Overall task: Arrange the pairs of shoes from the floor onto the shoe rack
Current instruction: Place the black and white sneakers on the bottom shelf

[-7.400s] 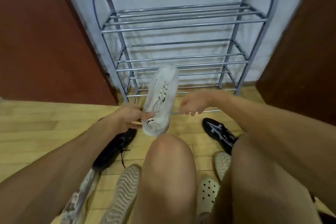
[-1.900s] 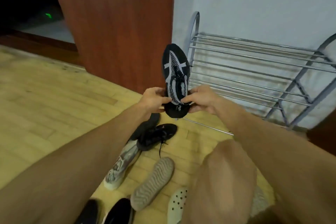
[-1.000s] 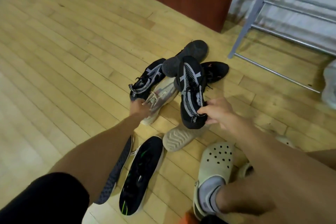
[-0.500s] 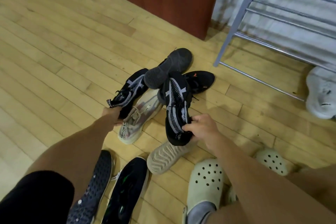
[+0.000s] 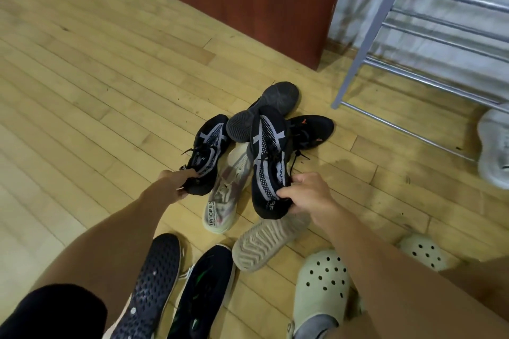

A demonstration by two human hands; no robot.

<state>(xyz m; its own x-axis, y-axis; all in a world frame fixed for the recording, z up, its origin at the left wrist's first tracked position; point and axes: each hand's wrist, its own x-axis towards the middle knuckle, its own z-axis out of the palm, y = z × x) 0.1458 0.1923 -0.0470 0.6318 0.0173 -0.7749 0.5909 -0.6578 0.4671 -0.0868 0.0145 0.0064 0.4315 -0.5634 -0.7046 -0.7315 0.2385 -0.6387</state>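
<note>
My right hand (image 5: 305, 194) grips the heel of a black and grey mesh sneaker (image 5: 268, 157), toe pointing away, held just above the shoe pile. My left hand (image 5: 173, 183) grips the heel of its matching sneaker (image 5: 208, 150), which lies on the wooden floor to the left. The metal shoe rack (image 5: 429, 22) stands at the upper right against the wall. A white sneaker (image 5: 494, 146) sits by the rack's bottom rail at the right edge.
The pile on the floor holds a translucent beige sneaker (image 5: 224, 192), a beige shoe sole-up (image 5: 268, 241), two black shoes (image 5: 308, 131) and a dark pair (image 5: 176, 283) near my knee. I wear pale clogs (image 5: 321, 286). A brown cabinet (image 5: 248, 0) stands behind.
My left hand has closed on the heel of the second mesh sneaker and begun drawing it from the pile. The right hand still holds the first mesh sneaker.
</note>
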